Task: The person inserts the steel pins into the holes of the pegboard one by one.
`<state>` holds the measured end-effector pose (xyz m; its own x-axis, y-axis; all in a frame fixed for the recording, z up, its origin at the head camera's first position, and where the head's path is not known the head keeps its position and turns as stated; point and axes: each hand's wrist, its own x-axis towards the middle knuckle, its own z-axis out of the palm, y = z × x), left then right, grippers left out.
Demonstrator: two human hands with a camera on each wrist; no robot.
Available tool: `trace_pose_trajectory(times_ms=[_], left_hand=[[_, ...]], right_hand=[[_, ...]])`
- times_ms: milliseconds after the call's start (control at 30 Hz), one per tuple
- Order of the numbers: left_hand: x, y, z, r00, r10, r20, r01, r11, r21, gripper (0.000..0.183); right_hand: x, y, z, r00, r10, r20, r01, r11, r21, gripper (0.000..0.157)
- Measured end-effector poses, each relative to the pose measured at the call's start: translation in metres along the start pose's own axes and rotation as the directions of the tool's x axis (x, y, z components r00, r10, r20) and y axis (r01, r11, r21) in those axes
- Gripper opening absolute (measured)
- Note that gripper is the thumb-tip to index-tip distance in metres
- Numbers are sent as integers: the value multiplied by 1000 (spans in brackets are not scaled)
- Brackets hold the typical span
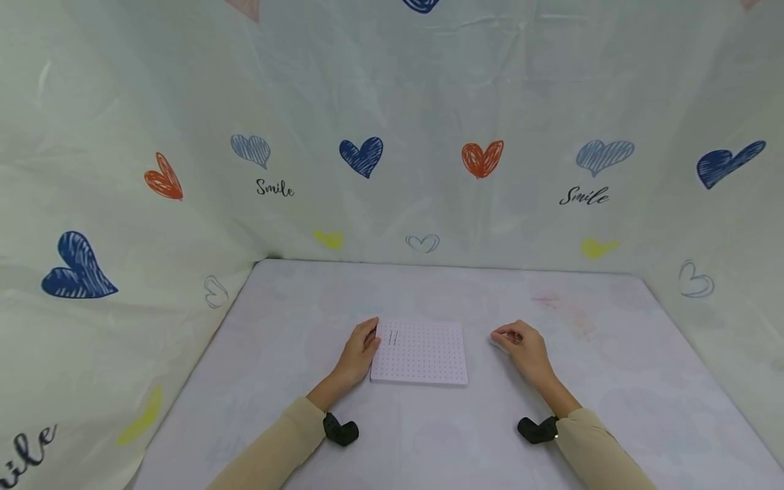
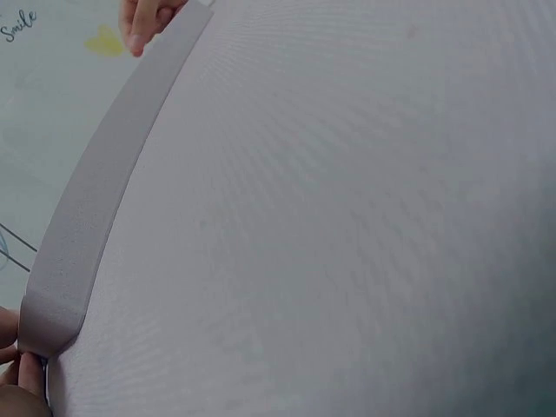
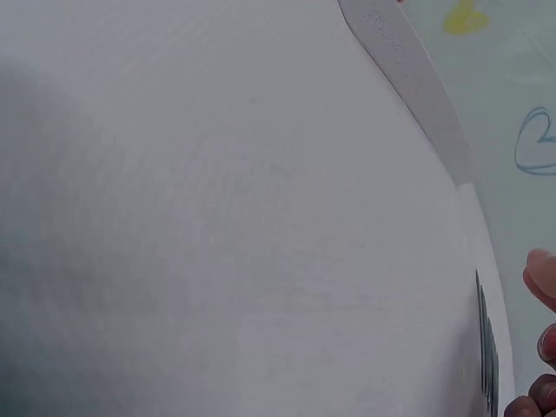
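A white pegboard [image 1: 422, 357] with rows of small holes sits on the table. Two thin dark pins [image 1: 393, 337] stand upright near its far left corner, and their shafts also show in the left wrist view. My left hand [image 1: 357, 354] grips the board's left edge, with fingers [image 2: 31, 373] at its corner. To the right of the board, my right hand [image 1: 522, 347] is held low with bent fingers. Several slim metal pins [image 3: 488, 347] lie on the table right by those fingertips. A gap shows between the right thumb and fingers, with nothing visible in it.
The pale table [image 1: 422, 435] meets a white curtain [image 1: 422, 102] printed with hearts and "Smile" at the back and sides. Black wrist straps [image 1: 537, 430] sit by both beige sleeves. A faint reddish stain [image 1: 563, 309] marks the far right of the table.
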<state>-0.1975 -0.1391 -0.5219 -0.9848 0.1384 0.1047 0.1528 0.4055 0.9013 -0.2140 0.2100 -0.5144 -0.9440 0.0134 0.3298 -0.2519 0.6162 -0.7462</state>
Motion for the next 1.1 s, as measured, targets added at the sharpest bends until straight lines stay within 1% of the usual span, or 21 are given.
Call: trace_pose_trajectory(times_ms=[100,233,367,500,767,933,1100], left_hand=[[0,1,0,1000,3,-1,-3,1000,-4,47],[0,1,-1,1000,9,-4,-9,1000,3,47],[1,1,-1,1000,17,-5,-17,1000,6,47],[1,1,-1,1000,16,0,-16,1000,1,47],[0,3,0,1000,7,5,-7,1000,-10,47],[0,1,0,1000,5,6,-5,1000,-5,47],[0,-1,0,1000,5,10,-5,1000,7,47]], right_hand=[[-3,4,-2,999,43,19,-43,999,0,11],[-4,9,-3,998,51,33,-51,999,5,10],[-6,12,-4,1000,16,25,-17,1000,8,7],[-9,16,-4,1000,-14,24,15,1000,-25,6],[-11,19,-2,999,-42,21,43,997,-69,6],[-12,19,-1,997,-75,23,77,991,-109,7],[-13,20,0,996,-80,26,83,988,-129,7]])
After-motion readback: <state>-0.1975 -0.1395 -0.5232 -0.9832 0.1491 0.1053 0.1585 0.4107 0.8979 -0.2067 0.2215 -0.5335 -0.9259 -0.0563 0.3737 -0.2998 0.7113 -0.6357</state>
